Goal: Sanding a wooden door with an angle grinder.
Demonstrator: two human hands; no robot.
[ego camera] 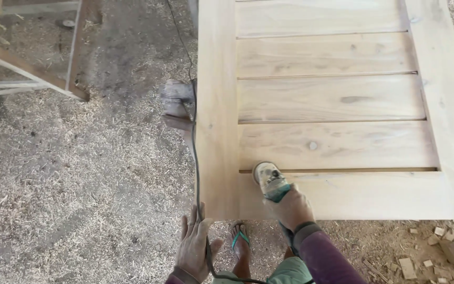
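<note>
A pale wooden door panel (pixel 337 100) with horizontal slats lies flat in front of me. My right hand (pixel 291 208) grips a teal angle grinder (pixel 271 181), whose round disc rests on the panel near the lowest groove, by the bottom left corner. My left hand (pixel 195 244) presses flat against the panel's near corner edge, fingers spread, with the grinder's black power cord (pixel 195 158) running under it and up along the panel's left edge. My foot in a teal sandal (pixel 240 239) shows below the panel.
Sawdust and shavings cover the ground (pixel 69 184) at left. A wooden trestle end (pixel 177 102) sticks out under the panel's left edge. A timber frame (pixel 38 73) stands at top left. Small wood offcuts (pixel 432 257) lie at bottom right.
</note>
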